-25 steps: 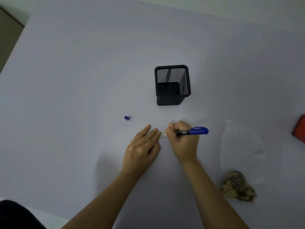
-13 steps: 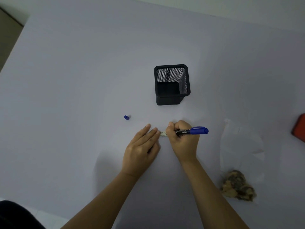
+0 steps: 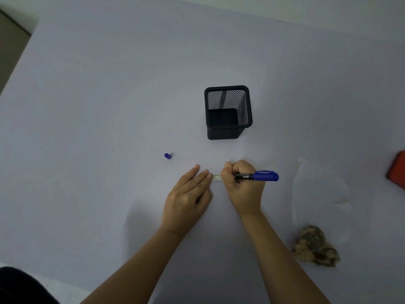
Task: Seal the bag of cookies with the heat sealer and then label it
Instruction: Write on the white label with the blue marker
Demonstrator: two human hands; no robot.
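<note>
Right hand (image 3: 242, 185), frame centre: we held the marker (image 3: 255, 176) closed in our fingers, its long axis level, tip on the label (image 3: 217, 177). Left hand (image 3: 189, 194) lay flat, pinning the label's left end. Bag of cookies (image 3: 315, 216) sat lower right, nearer the right hand, open table (image 3: 87, 106) between. Cap (image 3: 167, 156) lay upper left.

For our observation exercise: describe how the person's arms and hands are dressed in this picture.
Both forearms are bare, with no sleeves in view. The left hand and right hand wear no gloves, and no rings, watch or bracelets show. Dark clothing shows at the lower left corner.
</note>
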